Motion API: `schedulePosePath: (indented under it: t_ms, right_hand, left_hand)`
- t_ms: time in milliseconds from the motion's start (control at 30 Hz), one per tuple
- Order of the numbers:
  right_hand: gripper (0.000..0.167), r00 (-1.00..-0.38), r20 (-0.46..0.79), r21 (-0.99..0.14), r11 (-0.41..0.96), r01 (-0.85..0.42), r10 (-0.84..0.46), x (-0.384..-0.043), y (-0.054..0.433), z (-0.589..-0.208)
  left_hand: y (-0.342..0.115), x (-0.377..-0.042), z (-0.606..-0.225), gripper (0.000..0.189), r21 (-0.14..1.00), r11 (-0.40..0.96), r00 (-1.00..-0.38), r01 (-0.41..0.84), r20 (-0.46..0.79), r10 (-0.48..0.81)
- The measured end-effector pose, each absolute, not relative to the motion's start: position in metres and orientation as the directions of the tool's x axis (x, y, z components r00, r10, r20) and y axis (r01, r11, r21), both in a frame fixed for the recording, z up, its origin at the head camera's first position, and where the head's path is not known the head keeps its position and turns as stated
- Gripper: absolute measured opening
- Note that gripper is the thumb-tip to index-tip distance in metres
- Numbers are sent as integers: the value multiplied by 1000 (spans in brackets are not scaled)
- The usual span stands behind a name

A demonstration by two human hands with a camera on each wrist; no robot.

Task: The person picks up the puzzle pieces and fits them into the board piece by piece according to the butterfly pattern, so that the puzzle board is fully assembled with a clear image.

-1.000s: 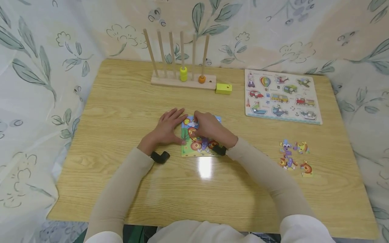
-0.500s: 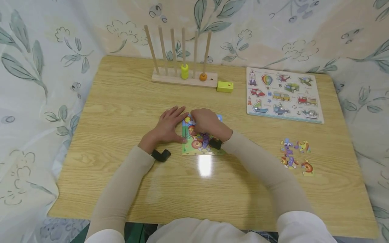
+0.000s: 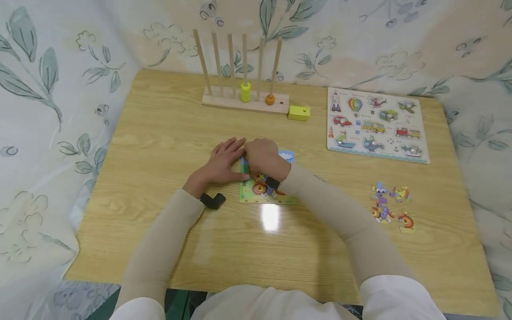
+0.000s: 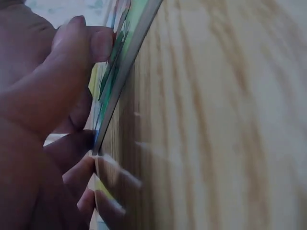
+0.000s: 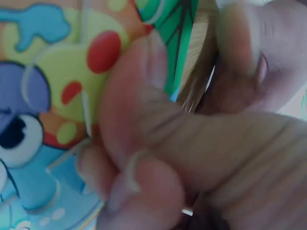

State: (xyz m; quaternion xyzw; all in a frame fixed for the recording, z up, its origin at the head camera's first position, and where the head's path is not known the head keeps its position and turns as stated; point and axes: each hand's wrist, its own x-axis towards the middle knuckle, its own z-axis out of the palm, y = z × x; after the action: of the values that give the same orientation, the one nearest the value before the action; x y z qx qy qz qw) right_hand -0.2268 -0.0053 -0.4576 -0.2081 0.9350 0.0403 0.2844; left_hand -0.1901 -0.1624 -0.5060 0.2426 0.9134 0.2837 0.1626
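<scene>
Touching the puzzle (image 3: 249,195), hands (image 3: 225,164) (image 3: 265,158) hide an eye (image 5: 26,136) the right-wrist view shows.

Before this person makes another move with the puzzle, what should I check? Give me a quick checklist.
1. Puzzle resting on the table: ok.
2. Left hand touching the puzzle's left edge: ok.
3. Right hand at the puzzle: ok.
4. A piece between the right hand's fingers: cannot tell.
5. Unblocked head view of the puzzle: not ok, hands cover part.
6. Loose pieces apart from both hands: ok.
</scene>
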Motion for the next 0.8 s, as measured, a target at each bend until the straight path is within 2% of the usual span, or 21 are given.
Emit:
schedulePosePath:
  t_ms: [100,200,433,500,600,700,800]
  right_hand:
    - [70,-749,-541,-52,904,-424,-382,-227,-3,-457]
    - [68,-744,-526,-91,897,-433,-412,-226,4,-459]
    - [32,-698,-407,-347,807,-478,-589,-224,36,-469]
    - [27,-686,-366,-410,771,-487,-628,-223,44,-469]
    - [22,-684,-328,-442,746,-498,-652,-221,52,-466]
    - [24,-727,-306,-421,772,-476,-615,-213,70,-459]
    - [25,-811,-269,-402,826,-395,-520,-201,108,-454]
  left_hand:
    - [-158,-191,-508,66,599,725,-856,341,-121,502]
    - [-153,-190,-506,59,603,735,-886,309,-99,453]
    - [-147,-188,-500,58,571,782,-907,251,-143,396]
    - [-147,-189,-500,59,571,781,-906,254,-143,399]
    - [-150,-188,-502,59,571,778,-905,261,-134,403]
    - [-150,-190,-504,61,572,772,-896,279,-135,424]
    - [-151,-191,-506,64,586,755,-876,294,-150,458]
